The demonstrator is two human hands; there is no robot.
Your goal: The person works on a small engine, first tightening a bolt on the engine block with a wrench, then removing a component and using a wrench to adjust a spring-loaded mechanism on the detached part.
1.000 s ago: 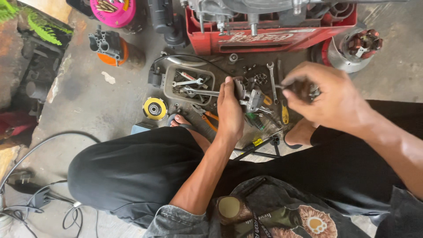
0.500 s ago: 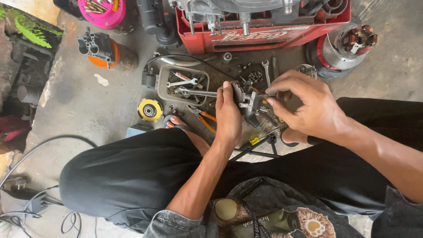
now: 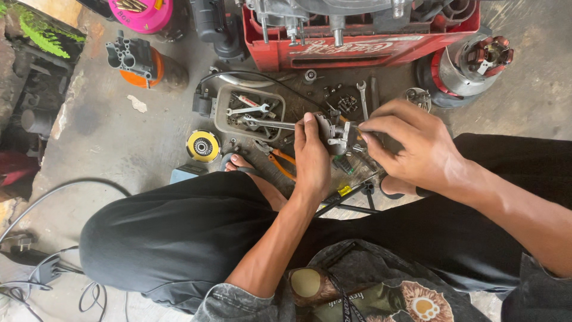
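Now the small metal assembly (image 3: 337,134) is gripped firmly in the closed left hand (image 3: 312,160) while its end is pinched by the right hand (image 3: 411,146), best kept steady above the floor (image 3: 119,143).

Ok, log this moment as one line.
left hand: grips small metal part | right hand: fingertips on same part | below: orange-handled pliers, tray of tools | beyond: red crate
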